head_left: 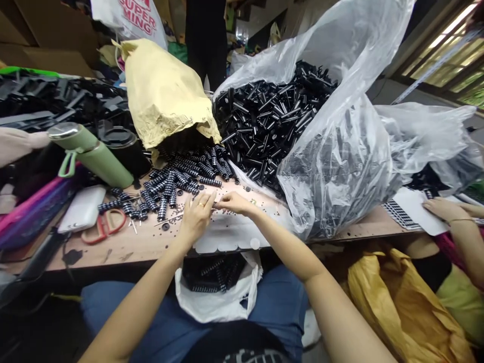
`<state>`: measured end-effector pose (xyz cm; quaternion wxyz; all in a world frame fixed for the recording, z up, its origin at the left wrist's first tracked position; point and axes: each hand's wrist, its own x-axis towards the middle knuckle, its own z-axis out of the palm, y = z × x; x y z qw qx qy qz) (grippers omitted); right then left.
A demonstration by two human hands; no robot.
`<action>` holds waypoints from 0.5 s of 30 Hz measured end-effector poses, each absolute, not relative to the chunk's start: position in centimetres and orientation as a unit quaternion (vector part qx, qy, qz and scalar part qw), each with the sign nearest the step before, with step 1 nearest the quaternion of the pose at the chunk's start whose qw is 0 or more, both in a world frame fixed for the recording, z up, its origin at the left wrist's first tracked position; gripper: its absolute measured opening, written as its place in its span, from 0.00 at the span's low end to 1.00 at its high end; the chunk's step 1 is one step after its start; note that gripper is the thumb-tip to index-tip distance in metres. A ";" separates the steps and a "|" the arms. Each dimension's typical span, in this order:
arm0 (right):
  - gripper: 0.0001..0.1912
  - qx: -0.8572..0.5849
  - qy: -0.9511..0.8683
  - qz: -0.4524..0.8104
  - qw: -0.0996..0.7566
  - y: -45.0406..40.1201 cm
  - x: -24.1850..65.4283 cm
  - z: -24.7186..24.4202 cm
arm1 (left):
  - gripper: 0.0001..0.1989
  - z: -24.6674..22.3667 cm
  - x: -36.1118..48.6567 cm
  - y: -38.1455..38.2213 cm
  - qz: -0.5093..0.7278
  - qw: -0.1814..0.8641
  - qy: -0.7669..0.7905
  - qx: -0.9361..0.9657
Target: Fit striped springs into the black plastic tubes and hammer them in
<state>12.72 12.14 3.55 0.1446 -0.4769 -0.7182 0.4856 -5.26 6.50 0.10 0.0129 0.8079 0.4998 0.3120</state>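
Note:
My left hand point(197, 216) is low over the table edge, its fingers bent and drawn together. Close beside it, my right hand point(235, 203) pinches with thumb and forefinger, the fingertips of both hands nearly meeting. Whatever lies between them is too small to make out. Just beyond my hands lies a heap of black-and-white ribbed cylinders point(169, 187), spilling from a yellow sack point(162, 93). Tiny dark bits are scattered around my fingers. A white sheet point(227, 237) lies under my right wrist. In my lap, a white bag point(189, 302) holds more ribbed cylinders.
A large clear plastic bag point(340, 166) of black tubes point(260, 121) stands behind to the right. Left are red-handled scissors point(104, 227), a green bottle point(94, 156) and a white device point(83, 207). At right, another person's hand point(442, 209) rests on white card near a brown sack point(401, 302).

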 end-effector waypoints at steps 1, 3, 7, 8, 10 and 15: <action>0.23 -0.456 -0.720 0.504 0.138 12.0 13.5 4.0 | 0.20 -0.3 -5.2 6.8 0.316 0.048 0.493 0.809; 0.25 -0.528 -0.734 0.406 0.133 13.1 15.2 4.9 | 0.19 -0.8 -4.6 6.6 0.346 0.134 0.497 0.785; 0.18 -0.770 -0.625 0.048 0.120 18.2 18.5 5.9 | 0.18 0.1 -3.0 4.8 0.402 0.311 0.523 0.684; 0.16 -0.782 -0.613 0.023 0.111 19.3 19.3 6.1 | 0.17 0.6 -2.9 4.3 0.405 0.348 0.520 0.666; 0.14 -0.779 -0.618 0.021 0.103 20.6 20.3 6.3 | 0.16 1.5 -2.8 3.7 0.414 0.391 0.514 0.641; 0.11 -0.644 -0.701 0.185 0.245 17.5 19.2 5.7 | 0.17 2.3 -2.8 4.3 0.498 0.427 0.545 0.522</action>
